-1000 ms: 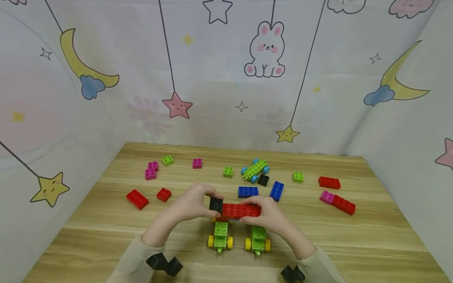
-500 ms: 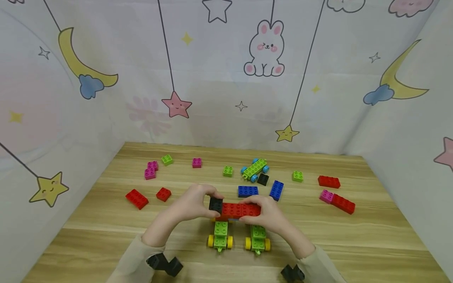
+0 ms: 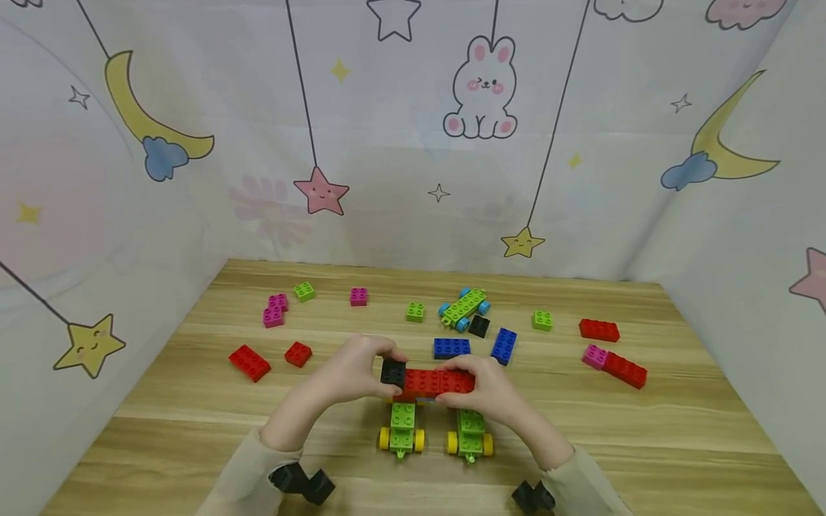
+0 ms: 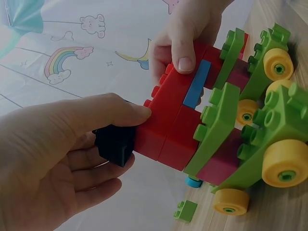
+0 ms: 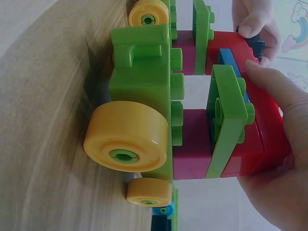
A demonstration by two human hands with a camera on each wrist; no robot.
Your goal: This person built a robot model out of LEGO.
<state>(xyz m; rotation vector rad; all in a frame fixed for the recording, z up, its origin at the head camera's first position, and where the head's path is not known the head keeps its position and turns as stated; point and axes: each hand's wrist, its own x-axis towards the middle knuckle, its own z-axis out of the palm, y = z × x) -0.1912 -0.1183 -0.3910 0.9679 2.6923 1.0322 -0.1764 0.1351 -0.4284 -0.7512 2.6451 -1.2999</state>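
My left hand [image 3: 358,365] pinches a black toy brick [image 3: 393,373] at the left end of a row of red bricks [image 3: 422,382]. In the left wrist view, its thumb reaches onto the neighbouring red brick. Around the right end of this row, my right hand [image 3: 487,387] grips the red bricks between thumb and fingers. A thin blue piece [image 4: 197,86] lies along their lower side. Below are green plates [image 5: 226,120] and magenta bricks [image 5: 190,144], standing on two green wheeled bases with yellow wheels, the left base [image 3: 401,438] and the right base [image 3: 470,443].
Behind the hands lie blue bricks [image 3: 452,348], a black brick [image 3: 479,327] and a green car base [image 3: 464,309] with blue wheels. Red bricks [image 3: 249,363], magenta bricks [image 3: 274,316] and green bricks [image 3: 416,312] are scattered leftward and back. More red bricks [image 3: 599,330] lie right.
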